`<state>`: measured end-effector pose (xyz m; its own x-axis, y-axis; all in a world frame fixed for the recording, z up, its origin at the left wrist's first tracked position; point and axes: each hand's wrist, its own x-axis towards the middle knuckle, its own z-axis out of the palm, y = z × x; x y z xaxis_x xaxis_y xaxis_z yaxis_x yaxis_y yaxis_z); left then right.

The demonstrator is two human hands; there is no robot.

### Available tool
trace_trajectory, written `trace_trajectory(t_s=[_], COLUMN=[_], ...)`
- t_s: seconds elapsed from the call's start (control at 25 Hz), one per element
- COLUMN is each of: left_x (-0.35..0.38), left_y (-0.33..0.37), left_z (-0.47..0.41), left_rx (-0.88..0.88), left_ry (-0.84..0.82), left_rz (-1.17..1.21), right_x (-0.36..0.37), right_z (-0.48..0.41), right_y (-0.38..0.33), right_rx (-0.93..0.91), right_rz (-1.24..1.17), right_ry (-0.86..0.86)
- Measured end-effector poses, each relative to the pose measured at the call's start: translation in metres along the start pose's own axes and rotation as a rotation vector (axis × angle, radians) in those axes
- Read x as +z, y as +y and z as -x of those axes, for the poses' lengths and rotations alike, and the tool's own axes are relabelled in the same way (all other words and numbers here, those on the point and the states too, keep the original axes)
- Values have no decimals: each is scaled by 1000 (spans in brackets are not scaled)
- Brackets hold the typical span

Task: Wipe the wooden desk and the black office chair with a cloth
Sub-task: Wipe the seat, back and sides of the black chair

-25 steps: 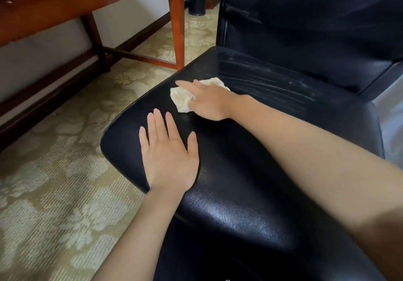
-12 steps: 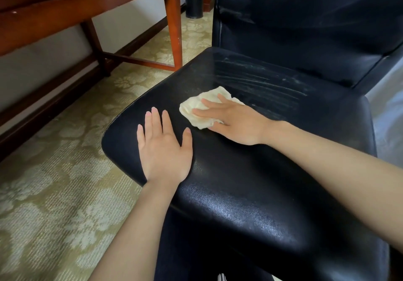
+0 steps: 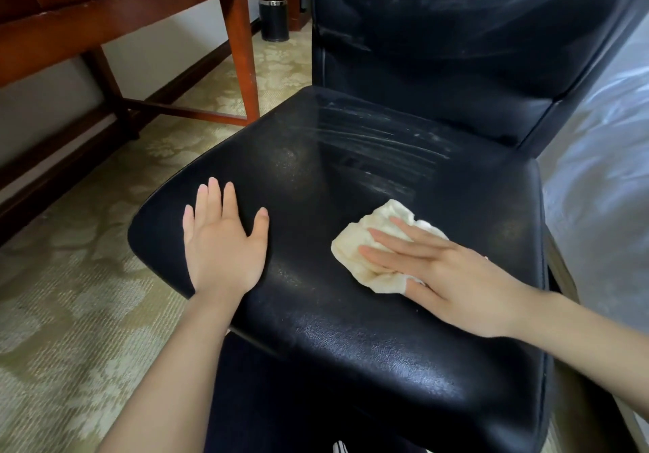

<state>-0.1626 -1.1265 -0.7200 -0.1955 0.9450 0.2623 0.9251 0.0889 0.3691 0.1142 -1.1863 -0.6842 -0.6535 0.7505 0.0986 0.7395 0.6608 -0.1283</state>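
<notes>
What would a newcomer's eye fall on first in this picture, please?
Probably the pale cloth, pressed flat under the right hand on the right part of the black chair seat. Next, the left hand lies flat near the seat's left edge, and whitish streaks cross the seat's rear, by the backrest.

Head-worn, downward, near chair seat (image 3: 351,347)

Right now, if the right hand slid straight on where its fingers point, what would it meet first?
Probably the left hand, near its thumb; only bare chair seat lies before it.
</notes>
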Motion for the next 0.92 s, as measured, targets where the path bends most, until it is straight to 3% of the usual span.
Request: trace_trajectory(t_s=[0.24, 0.4, 0.72, 0.92], left_x=[0, 0, 1, 1], left_y=[-1, -1, 1, 0], left_z=[-3, -2, -2, -2], left_rx=[7, 4, -4, 1], left_ry=[0, 2, 27, 33], left_rz=[14, 31, 17, -1], right_x=[-11, -6, 9, 17], right_z=[-37, -92, -203, -252], right_y=[5, 12, 16, 25], right_rx=[146, 78, 372, 437], right_rz=[-112, -108, 65, 36], right_ry=[-238, -182, -192, -146])
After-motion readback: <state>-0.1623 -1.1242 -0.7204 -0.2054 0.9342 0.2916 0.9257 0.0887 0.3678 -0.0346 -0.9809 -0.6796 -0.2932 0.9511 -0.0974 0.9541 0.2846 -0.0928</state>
